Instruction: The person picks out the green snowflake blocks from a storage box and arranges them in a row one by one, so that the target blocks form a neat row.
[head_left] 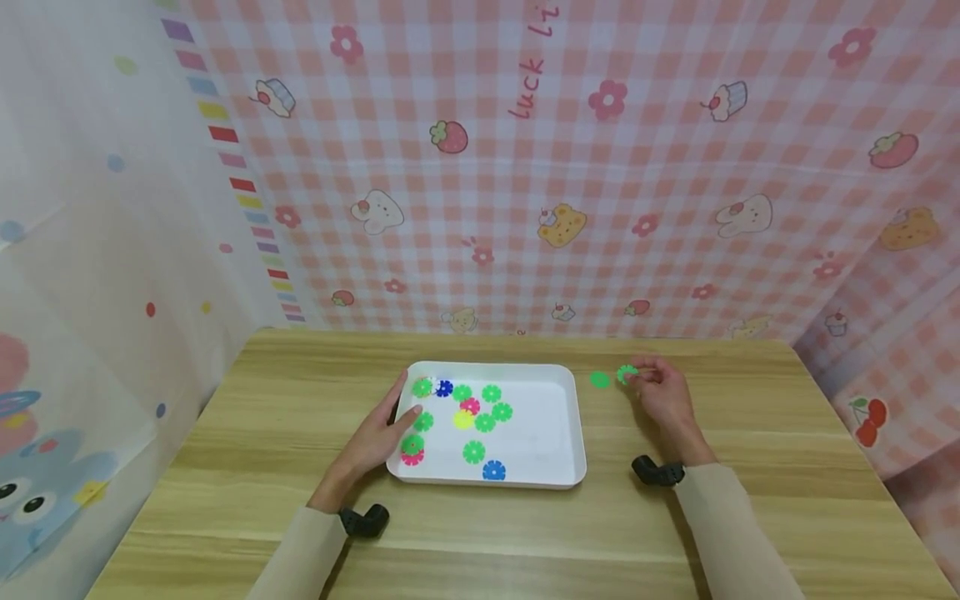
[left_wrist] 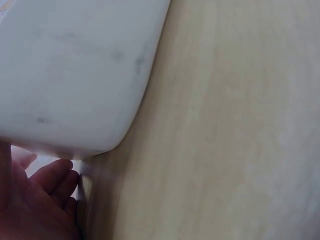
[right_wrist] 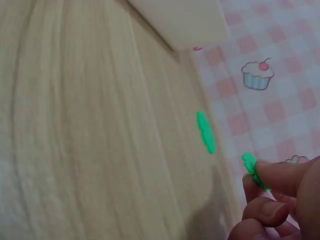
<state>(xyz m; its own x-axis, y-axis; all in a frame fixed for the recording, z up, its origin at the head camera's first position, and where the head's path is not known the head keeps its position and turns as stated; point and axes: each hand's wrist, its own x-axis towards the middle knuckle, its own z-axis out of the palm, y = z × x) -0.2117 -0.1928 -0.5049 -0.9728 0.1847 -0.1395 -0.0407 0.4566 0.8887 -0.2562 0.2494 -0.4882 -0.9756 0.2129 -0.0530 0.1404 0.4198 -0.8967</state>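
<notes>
My right hand (head_left: 666, 402) pinches a green snowflake disc (head_left: 624, 374) between thumb and fingers, above the table right of the white tray (head_left: 543, 429). Just left of it, another green snowflake disc (head_left: 599, 380) lies on the wood. The right wrist view shows the held disc nearly edge-on. My left hand (head_left: 381, 437) grips the tray's left side, its thumb over the rim and its fingers outside. Inside the tray are several green discs, a yellow disc (head_left: 464, 419), pink discs, a dark blue disc (head_left: 445, 388) and a blue disc (head_left: 493, 471).
The wooden table (head_left: 780, 467) ends at a pink checked cloth (head_left: 510, 250) behind it. A pale patterned cloth (head_left: 97, 275) hangs on the left. Each wrist wears a black camera mount.
</notes>
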